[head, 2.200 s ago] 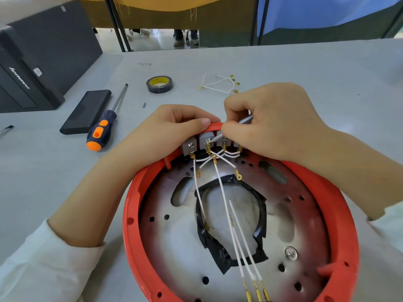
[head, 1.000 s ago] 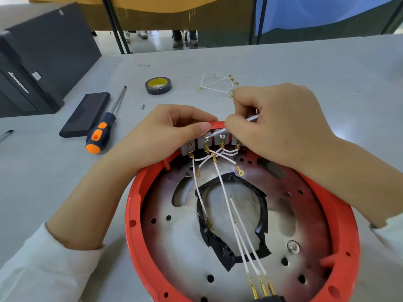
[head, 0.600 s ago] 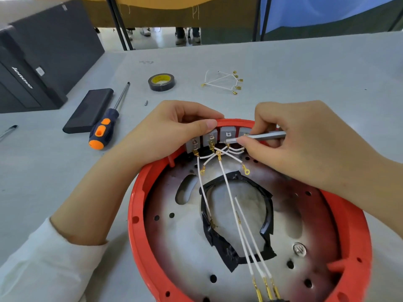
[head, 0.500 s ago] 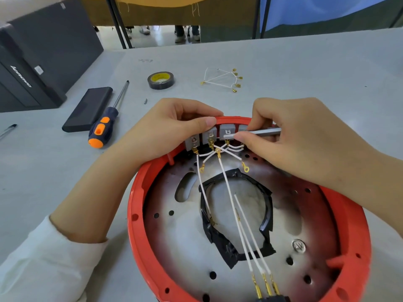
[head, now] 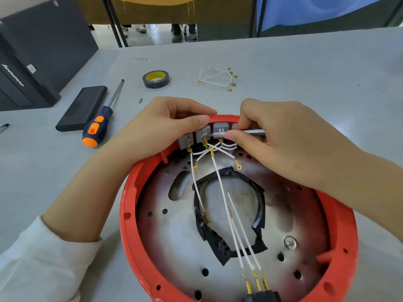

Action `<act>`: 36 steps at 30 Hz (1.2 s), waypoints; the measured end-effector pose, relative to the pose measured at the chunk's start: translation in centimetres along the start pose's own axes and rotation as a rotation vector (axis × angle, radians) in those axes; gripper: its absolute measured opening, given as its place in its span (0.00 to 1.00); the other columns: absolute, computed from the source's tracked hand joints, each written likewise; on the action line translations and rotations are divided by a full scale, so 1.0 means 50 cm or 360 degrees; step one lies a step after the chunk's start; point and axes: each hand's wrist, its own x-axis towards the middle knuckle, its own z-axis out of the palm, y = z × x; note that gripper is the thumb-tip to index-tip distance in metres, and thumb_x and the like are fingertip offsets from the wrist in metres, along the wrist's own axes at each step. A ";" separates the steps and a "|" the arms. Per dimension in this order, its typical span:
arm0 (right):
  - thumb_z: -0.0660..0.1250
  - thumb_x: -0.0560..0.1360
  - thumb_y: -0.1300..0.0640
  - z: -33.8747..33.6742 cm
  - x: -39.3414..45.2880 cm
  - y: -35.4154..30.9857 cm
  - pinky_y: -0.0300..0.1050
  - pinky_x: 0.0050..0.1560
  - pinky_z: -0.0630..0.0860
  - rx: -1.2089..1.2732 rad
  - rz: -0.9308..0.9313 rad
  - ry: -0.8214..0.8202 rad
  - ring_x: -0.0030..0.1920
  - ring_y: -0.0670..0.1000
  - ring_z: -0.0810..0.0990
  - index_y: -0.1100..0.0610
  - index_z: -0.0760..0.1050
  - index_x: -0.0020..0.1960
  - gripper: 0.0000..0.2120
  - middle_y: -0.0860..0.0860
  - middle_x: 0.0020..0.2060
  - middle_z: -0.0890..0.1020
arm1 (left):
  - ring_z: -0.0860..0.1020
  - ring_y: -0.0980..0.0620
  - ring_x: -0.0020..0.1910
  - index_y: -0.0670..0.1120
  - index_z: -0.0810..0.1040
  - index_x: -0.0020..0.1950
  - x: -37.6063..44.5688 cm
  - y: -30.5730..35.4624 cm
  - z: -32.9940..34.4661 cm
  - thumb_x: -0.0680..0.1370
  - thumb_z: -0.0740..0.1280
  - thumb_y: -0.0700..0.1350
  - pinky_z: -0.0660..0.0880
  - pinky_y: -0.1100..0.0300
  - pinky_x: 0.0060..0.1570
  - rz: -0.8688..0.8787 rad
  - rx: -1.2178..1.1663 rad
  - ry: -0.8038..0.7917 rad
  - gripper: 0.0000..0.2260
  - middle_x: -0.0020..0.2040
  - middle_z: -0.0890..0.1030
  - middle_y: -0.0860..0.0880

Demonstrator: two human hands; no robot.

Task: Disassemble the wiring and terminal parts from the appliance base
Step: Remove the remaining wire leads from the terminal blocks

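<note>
Centrally on the grey table (head: 305, 68): red appliance base (head: 130, 192), upturned, grey terminal blocks (head: 220, 129) along its far rim, white wires (head: 220, 188) trailing across the metal plate. Left hand (head: 157, 131) curled over the rim, thumb pressing a block; right hand (head: 281, 138) pinching a thin metal tool (head: 218, 134), tip at a terminal. Further left, an orange-handled screwdriver (head: 98, 125).

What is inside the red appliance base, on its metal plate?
Inside the red appliance base, on the metal plate: white wires with gold terminals, a torn black tape ring, grey terminal blocks. The hands cover the far rim and part of the blocks.
</note>
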 end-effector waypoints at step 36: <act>0.63 0.71 0.50 0.020 0.079 -0.002 0.44 0.30 0.57 -0.0327 0.0012 0.0324 0.32 0.52 0.68 0.53 0.59 0.28 0.18 0.48 0.24 0.66 | 0.81 0.57 0.51 0.50 0.82 0.52 0.003 0.002 0.002 0.77 0.67 0.41 0.74 0.66 0.58 0.0061 0.0058 0.0021 0.07 0.49 0.85 0.53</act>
